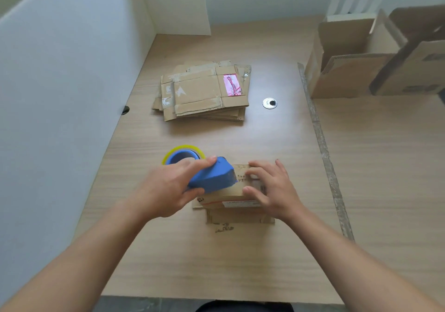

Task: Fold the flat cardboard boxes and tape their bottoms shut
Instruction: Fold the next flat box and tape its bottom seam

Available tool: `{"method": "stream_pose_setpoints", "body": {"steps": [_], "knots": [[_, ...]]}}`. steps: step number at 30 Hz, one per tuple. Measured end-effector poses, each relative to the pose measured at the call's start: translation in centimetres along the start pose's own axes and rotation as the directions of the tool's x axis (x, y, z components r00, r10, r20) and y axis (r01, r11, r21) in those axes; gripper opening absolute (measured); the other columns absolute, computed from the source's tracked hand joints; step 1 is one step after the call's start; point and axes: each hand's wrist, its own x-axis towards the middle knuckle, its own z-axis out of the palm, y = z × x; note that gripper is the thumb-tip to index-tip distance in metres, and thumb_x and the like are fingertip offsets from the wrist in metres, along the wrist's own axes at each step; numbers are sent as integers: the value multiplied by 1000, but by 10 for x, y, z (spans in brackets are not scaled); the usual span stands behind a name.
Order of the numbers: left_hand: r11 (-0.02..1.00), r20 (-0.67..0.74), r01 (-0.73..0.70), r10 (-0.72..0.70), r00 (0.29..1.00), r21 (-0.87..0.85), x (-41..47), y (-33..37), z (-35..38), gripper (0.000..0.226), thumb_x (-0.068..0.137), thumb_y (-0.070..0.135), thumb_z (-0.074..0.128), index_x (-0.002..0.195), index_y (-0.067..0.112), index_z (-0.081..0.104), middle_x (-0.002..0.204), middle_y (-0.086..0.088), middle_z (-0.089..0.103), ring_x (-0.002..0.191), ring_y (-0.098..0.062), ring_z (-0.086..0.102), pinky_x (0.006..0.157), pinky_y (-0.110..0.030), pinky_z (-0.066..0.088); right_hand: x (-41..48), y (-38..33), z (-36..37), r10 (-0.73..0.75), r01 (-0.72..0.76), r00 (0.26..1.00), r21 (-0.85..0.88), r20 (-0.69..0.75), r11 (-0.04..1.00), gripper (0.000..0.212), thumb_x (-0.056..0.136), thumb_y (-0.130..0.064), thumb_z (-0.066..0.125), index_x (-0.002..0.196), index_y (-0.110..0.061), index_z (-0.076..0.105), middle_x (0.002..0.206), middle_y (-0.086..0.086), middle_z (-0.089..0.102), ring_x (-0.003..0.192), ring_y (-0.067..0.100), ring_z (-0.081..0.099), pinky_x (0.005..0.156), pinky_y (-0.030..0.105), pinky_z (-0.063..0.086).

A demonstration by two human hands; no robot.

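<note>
The left hand (168, 189) has its fingers and thumb curled round the blue tape dispenser (212, 177), whose front edge meets the top of the small cardboard box (231, 197). The right hand (272, 186) lies spread on that box, fingers nearly straight, pressing down and clasping nothing. The box sits on the table (216, 263) between the 2 hands. The yellow tape roll (184, 154) shows just behind the left fingers. Well beyond lies the stack of flat boxes (204, 90).

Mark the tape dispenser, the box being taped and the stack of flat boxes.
tape dispenser (212, 177): head view, on its blue body.
box being taped (234, 192): head view, on its bare top face.
stack of flat boxes (199, 92): head view, on the top sheet's middle panel.
</note>
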Motion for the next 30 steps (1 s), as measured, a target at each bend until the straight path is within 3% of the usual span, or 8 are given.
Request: {"method": "stream_pose_setpoints", "body": {"steps": [3,8,10,17,23,25,28,30], "knots": [[995,86,-51,43,995,89,8,7,9,70,93,41,62,146,54,18,113,6,57,74,-19,49,63,-35,48,0,-1,-3,41,-39,999,107,-16,993,46,86,-32,65,128,-16,58,127,-4,60,122,15,52,119,26,2],[994,98,-74,66,993,78,12,4,15,76,92,40,63,141,57,8,117,8,56,83,-23,59,63,-36,50,0,0,-8,21,-21,1000,181,4,983,56,93,-36,54,147,-32,40,126,-6,60,124,7,47,116,19,0],[993,91,-96,89,992,71,14,4,14,78,90,39,65,141,56,10,114,6,58,81,-24,60,60,-36,50,2,-1,-9,7,-11,1000,135,29,991,54,93,-43,51,146,-40,40,128,-9,58,124,8,47,116,24,3],[977,95,-185,176,980,103,22,13,15,77,86,35,71,143,48,21,107,7,59,77,-21,60,53,-30,45,12,-7,-8,74,-73,997,145,1,987,34,96,-44,57,130,-47,57,127,-16,55,122,2,45,112,41,19],[975,72,-179,171,983,129,21,15,17,79,85,36,72,143,48,21,101,6,60,70,-21,59,48,-30,43,11,-8,-7,113,-85,989,256,-97,963,12,93,-25,67,95,-18,76,119,-5,61,110,17,58,105,46,34],[979,78,-163,155,985,126,21,15,18,78,87,39,69,143,52,16,103,7,59,73,-21,60,50,-30,43,10,-8,-8,116,-72,986,325,-119,943,10,92,-15,69,90,-9,76,118,-2,58,111,19,59,103,37,41],[986,99,-138,129,987,89,25,13,20,76,90,43,63,140,60,8,114,10,57,87,-21,62,59,-33,46,7,-6,-16,218,-132,964,438,-152,889,10,91,-13,70,85,-9,76,118,-9,52,114,8,54,97,9,36],[988,101,-130,122,987,79,25,12,20,76,90,44,62,138,61,6,116,12,56,89,-21,62,59,-32,45,5,-2,-22,291,-191,947,487,-138,852,12,91,-17,70,81,-13,75,118,-16,50,116,-1,51,95,5,35]]}}
